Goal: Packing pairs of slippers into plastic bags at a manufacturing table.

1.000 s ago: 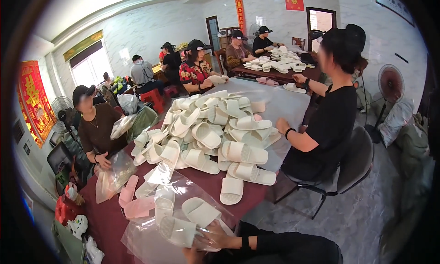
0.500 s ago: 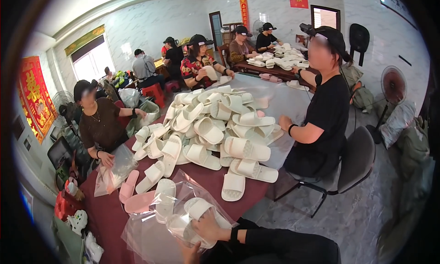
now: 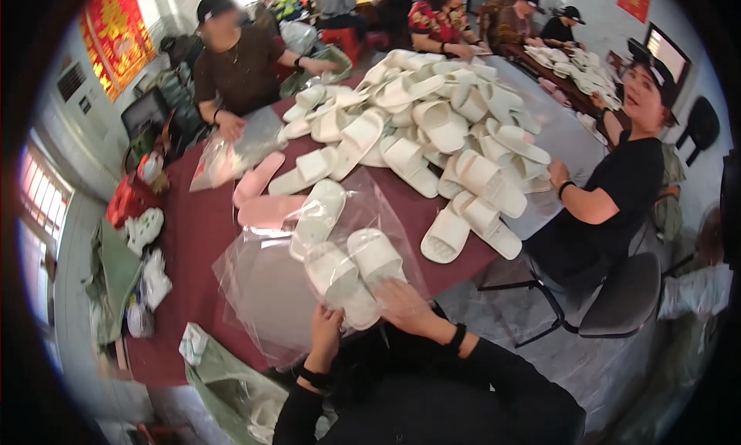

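The fingers of the left hand are closed on the near edge of a large clear plastic bag, by the heel of a white, smooth, open-toed slipper. The right hand is laid flat with its fingers extended, not clamped, over the heel part of a matching white slipper. The two slippers are set side by side at the near edge of the table, straps pointing away, and the left one is covered by the film; how far the right one is enclosed cannot be told. A black band is worn on each wrist.

Just beyond the pair, a single white slipper is partly overlapped by the bag. Beside it two flat pink slippers are placed, touching each other. Farther out, a large heap of white slippers is spread over the dark red tablecloth.

At the far left, a second clear bag with pinkish contents is touched by the hand of a co-worker in a brown top. On the right, a grey chair is occupied by a co-worker in a black T-shirt.
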The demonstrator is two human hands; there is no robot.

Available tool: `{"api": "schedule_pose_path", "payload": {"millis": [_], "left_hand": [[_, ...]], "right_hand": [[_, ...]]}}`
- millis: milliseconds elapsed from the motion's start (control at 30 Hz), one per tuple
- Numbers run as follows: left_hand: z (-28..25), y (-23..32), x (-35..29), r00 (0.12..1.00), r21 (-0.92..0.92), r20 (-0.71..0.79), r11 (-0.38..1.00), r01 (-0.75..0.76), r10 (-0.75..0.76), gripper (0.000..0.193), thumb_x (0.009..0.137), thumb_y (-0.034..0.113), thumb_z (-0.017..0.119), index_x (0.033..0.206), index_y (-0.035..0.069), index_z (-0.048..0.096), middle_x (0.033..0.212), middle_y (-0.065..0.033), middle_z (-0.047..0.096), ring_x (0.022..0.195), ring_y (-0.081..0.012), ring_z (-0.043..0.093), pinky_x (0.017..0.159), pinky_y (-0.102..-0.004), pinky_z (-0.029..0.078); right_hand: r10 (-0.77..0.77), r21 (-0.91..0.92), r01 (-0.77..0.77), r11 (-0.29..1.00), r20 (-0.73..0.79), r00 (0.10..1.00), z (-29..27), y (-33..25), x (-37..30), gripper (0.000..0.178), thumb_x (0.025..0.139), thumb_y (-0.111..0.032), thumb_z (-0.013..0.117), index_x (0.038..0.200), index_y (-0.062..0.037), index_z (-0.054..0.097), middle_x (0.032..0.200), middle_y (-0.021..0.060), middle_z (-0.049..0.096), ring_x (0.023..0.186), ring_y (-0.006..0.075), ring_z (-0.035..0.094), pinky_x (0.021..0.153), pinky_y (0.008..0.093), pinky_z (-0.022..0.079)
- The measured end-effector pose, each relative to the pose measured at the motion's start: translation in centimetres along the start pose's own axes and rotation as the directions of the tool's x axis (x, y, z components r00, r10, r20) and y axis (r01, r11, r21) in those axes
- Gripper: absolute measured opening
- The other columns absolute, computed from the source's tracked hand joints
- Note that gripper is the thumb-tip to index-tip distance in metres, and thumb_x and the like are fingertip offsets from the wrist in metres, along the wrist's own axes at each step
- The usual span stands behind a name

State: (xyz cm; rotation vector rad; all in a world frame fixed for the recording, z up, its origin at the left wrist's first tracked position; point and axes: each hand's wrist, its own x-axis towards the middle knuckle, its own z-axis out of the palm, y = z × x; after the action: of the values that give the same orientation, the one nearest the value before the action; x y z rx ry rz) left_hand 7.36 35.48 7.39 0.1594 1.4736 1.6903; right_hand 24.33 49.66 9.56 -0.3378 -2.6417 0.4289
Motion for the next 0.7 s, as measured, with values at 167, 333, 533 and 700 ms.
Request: {"api": "schedule_pose_path", "payload": {"millis": [167, 333, 533, 700], "left_hand": [[-3.0, -0.4, 0.6, 0.994, 0.189, 0.082, 0.980, 0.056, -0.073, 0.032, 0.092, 0.007, 0.053, 0.121, -0.003, 0.047, 0.099, -0.0099, 0.061, 0.082, -0.0186, 0.063, 0.071, -0.0315, 0.054], [-1.9, 0.6, -0.7, 0.993, 0.061, 0.074, 0.995, 0.082, -0.087, 0.032, 0.094, 0.015, 0.054, 0.116, -0.007, 0.051, 0.102, -0.0153, 0.063, 0.079, -0.0261, 0.068, 0.069, -0.0324, 0.057], [-2.8, 0.3, -1.0, 0.959, 0.197, 0.123, 0.954, 0.228, -0.255, 0.032, 0.096, 0.020, 0.051, 0.108, -0.009, 0.056, 0.099, -0.0147, 0.064, 0.075, -0.0254, 0.067, 0.069, -0.0318, 0.056], [-1.6, 5.9, -2.3, 0.917, 0.249, 0.310, 0.952, 0.175, -0.250, 0.035, 0.097, 0.026, 0.047, 0.104, -0.006, 0.059, 0.090, -0.0131, 0.067, 0.069, -0.0214, 0.065, 0.066, -0.0293, 0.054]], "right_hand": [[0.288, 0.254, -0.269, 0.929, -0.039, 0.957, -2.4, 0.7, -5.0, 0.038, 0.075, -0.020, 0.071, 0.106, -0.0014, 0.058, 0.110, 0.0168, 0.054, 0.101, 0.0305, 0.052, 0.084, 0.0379, 0.043], [0.618, 0.179, -0.602, 0.778, -0.386, 0.685, -4.0, 0.7, -3.9, 0.041, 0.071, -0.022, 0.075, 0.100, 0.0002, 0.056, 0.088, 0.0121, 0.052, 0.083, 0.0279, 0.053, 0.073, 0.0373, 0.044], [0.536, 0.181, -0.509, 0.841, -0.152, 0.831, -3.0, 3.0, -4.1, 0.012, 0.083, -0.014, 0.060, 0.092, -0.0058, 0.064, 0.081, 0.0087, 0.059, 0.079, 0.0320, 0.057, 0.067, 0.0376, 0.045], [0.611, 0.621, -0.503, 0.601, 0.049, 0.790, -6.3, 4.2, -1.6, 0.015, 0.090, -0.010, 0.054, 0.082, -0.0002, 0.062, 0.068, 0.0008, 0.060, 0.062, 0.0053, 0.052, 0.056, 0.0221, 0.042]]}}
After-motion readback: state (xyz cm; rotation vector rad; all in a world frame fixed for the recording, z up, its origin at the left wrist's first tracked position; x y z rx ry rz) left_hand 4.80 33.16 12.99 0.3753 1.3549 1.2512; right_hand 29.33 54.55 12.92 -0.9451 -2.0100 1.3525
